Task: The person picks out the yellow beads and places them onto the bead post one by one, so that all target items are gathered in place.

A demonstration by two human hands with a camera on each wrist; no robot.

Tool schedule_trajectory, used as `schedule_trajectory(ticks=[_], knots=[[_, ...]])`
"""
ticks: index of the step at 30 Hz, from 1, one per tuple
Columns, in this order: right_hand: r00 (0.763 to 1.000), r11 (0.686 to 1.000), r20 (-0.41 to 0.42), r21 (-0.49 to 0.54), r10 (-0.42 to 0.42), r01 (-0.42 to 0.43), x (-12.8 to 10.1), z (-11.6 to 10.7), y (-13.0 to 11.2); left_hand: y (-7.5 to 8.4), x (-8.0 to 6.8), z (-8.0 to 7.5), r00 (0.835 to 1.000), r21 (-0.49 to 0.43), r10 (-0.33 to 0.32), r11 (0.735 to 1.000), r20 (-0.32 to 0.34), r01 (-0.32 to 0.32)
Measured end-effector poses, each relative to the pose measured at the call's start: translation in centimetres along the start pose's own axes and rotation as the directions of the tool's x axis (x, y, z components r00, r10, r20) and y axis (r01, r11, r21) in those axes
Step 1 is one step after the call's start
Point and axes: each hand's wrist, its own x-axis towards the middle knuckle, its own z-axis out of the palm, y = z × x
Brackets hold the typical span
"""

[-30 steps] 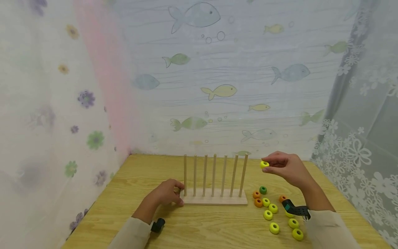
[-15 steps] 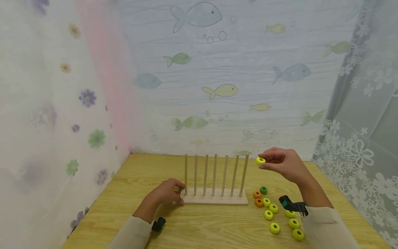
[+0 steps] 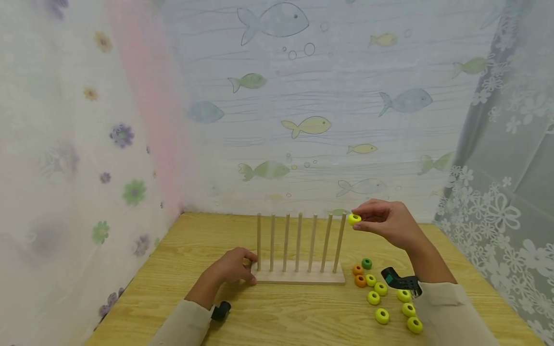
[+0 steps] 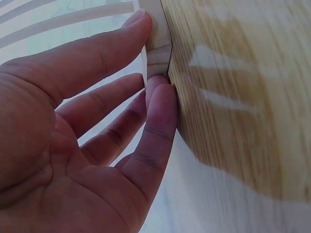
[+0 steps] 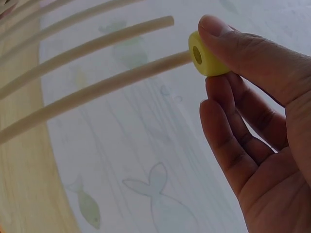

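Note:
A wooden rack point(image 3: 298, 277) with several upright pegs stands mid-table. My right hand point(image 3: 383, 222) pinches a yellow ring point(image 3: 354, 219) just right of the top of the rightmost peg point(image 3: 341, 240). In the right wrist view the yellow ring point(image 5: 204, 56) sits between thumb and fingers, its hole close to the peg tip point(image 5: 180, 59). My left hand point(image 3: 233, 269) rests with straight fingers against the left end of the rack base point(image 4: 158, 43); its fingertips point(image 4: 160, 92) touch the wood.
Loose rings lie on the table right of the rack: yellow ones point(image 3: 381, 288), two orange point(image 3: 359, 281) and a green one point(image 3: 366, 263). Patterned curtains close in the back and both sides. The wooden table point(image 3: 281, 317) has bare room in front.
My right hand has carried the yellow ring leftward and slightly up, from well right of the rack to beside the rightmost peg's top. The left hand has stayed on the base.

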Motion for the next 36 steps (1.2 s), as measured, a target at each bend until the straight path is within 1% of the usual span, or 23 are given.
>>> schedule_trajectory(ticks=[4,11,17,22,28,36], knots=[[1.000,1.000,0.006,0.001,-0.003,0.003,0.3,0.2,-0.5,0.0,0.0,0.0,1.000,-0.003,0.005,1.000,0.001,-0.005],[0.998,0.998,0.014,-0.018,-0.054,0.054,1.1,0.6,-1.4,0.2,-0.1,0.0,1.000,0.011,0.004,1.000,-0.003,-0.004],[0.995,0.995,0.010,-0.015,-0.097,0.097,1.7,1.1,-1.8,0.0,0.0,0.0,1.000,0.008,0.010,1.000,0.002,-0.010],[0.992,0.991,0.013,-0.033,-0.127,0.127,2.3,1.6,-2.3,0.0,-0.1,-0.1,1.000,0.001,0.004,1.000,0.001,-0.004],[0.992,0.992,0.018,-0.017,-0.124,0.124,2.9,2.3,-3.0,0.1,-0.1,-0.1,1.000,0.003,0.008,1.000,0.000,-0.008],[0.995,0.994,0.011,-0.044,-0.097,0.097,3.7,3.3,-3.7,-0.2,0.0,0.0,1.000,0.006,0.016,1.000,-0.002,-0.016]])
